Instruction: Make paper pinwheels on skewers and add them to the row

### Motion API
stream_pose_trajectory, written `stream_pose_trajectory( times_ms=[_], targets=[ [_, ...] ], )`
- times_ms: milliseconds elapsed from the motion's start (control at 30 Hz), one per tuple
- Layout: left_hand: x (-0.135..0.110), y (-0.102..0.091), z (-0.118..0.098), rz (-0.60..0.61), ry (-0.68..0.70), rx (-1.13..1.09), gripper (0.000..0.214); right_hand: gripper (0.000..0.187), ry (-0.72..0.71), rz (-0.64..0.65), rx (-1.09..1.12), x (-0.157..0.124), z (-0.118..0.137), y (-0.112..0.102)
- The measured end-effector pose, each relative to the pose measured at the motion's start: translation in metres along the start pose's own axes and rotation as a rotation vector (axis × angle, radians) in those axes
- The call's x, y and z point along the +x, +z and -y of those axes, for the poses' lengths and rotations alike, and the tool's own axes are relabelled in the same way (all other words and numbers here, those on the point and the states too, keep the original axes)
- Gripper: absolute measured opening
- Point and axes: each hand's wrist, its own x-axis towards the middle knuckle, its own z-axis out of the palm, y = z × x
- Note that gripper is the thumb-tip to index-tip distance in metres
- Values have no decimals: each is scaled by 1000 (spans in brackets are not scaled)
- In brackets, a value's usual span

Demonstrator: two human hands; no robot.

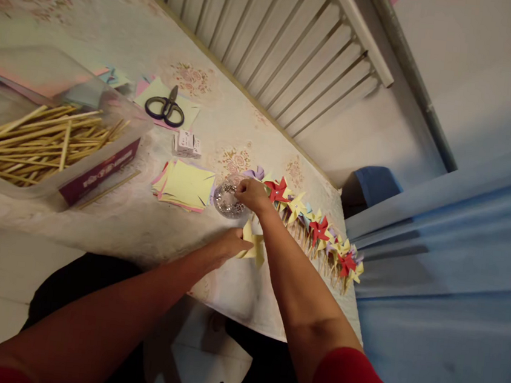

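Observation:
My left hand (227, 244) is closed on a folded yellow paper pinwheel piece (253, 245) just above the table's near edge. My right hand (250, 193) reaches over a small clear dish of shiny pins (227, 203), fingers pinched together at its rim; what they hold is too small to make out. A row of finished red, yellow and purple pinwheels (319, 232) lies to the right of both hands. A stack of cut yellow and pink paper squares (185, 185) sits left of the dish.
A clear box of wooden sticks (37, 138) stands at the left. Black scissors (166, 109) lie on coloured paper at the back, with a small white packet (187, 144) nearby. The table (130, 38) has a floral cloth. A radiator and blue fabric are at the right.

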Motion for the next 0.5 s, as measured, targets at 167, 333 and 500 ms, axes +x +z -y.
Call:
stream_pose_trajectory(
  times_ms=[167, 333, 500],
  targets=[
    [-1, 0, -8, 12, -30, -35, 20, 7, 82, -216, 528, -54, -29, -21],
    [4, -3, -7, 1, 7, -42, 27, 7, 316, -452, 770, -145, -67, -4],
    [7, -5, -5, -50, 2, -16, 24, 9, 468, -448, 593, -213, -79, 74]
  ],
)
